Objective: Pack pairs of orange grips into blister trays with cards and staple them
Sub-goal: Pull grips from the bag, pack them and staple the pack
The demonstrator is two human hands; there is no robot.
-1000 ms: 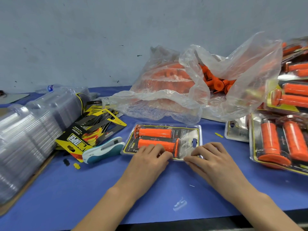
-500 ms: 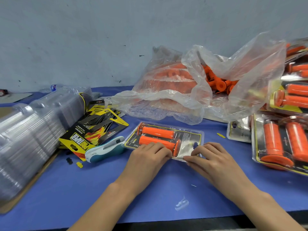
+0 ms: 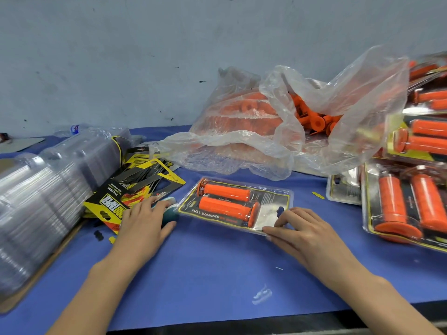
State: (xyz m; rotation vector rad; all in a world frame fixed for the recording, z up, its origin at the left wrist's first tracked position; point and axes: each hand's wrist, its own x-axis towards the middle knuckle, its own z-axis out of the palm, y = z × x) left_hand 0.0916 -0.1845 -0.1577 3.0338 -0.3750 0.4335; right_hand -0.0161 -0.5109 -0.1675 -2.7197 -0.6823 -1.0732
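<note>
A clear blister tray (image 3: 271, 197) lies on the blue table (image 3: 217, 274), with a black-and-yellow card and two orange grips (image 3: 225, 201) side by side inside it. My right hand (image 3: 304, 233) pinches its near right corner, thumb on the edge and bent fingers on top. My left hand (image 3: 142, 226) is left of the tray and grips a teal and white stapler (image 3: 170, 210), fingers over the top and thumb along the near side. Most of the stapler is hidden under the hand.
A tall stack of empty blister trays (image 3: 48, 189) fills the left edge, with loose printed cards (image 3: 135, 187) beside it. A clear plastic bag of loose orange grips (image 3: 278, 122) sits behind. Packed trays (image 3: 406, 204) pile up at the right.
My left hand has left the tray's near edge and moved left onto the stapler. My right hand stays at the tray's near right corner.
</note>
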